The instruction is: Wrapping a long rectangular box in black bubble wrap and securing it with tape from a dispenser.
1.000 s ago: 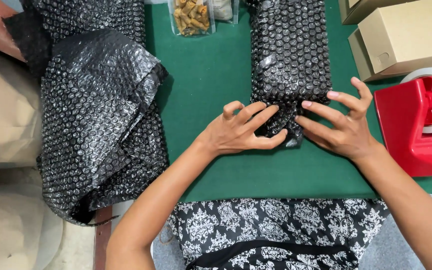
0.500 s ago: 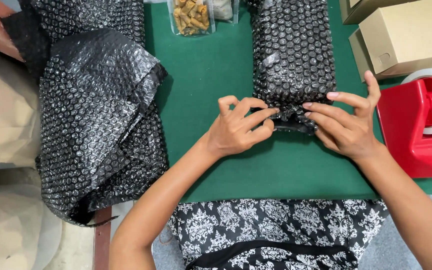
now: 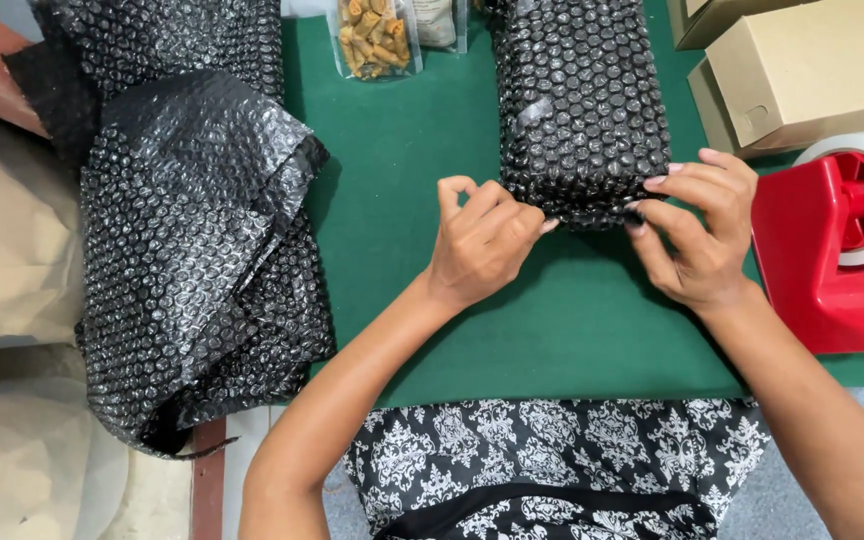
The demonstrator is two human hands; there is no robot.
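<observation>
**Head view: two hands pinch the near end of a wrapped parcel**

Head view. A long parcel in black bubble wrap [image 3: 580,100] lies on the green surface [image 3: 402,260], with its long axis running away from the person. Its near end meets both hands, so the parcel lies just ahead of the fingers. The left hand [image 3: 480,243] has its grip closed, fingertips pinched together on the left corner of the wrap edge. The right hand [image 3: 697,235] has its grip clamped on the right corner, with fingers on top and the thumb below. Both hands are equally near to the parcel.

A loose heap of black bubble wrap [image 3: 192,230] hangs over the left edge of the surface. A red tape dispenser [image 3: 837,250] stands just beside the right hand. Cardboard boxes [image 3: 812,70] are behind it. A clear snack pouch [image 3: 372,35] lies at the far edge.
</observation>
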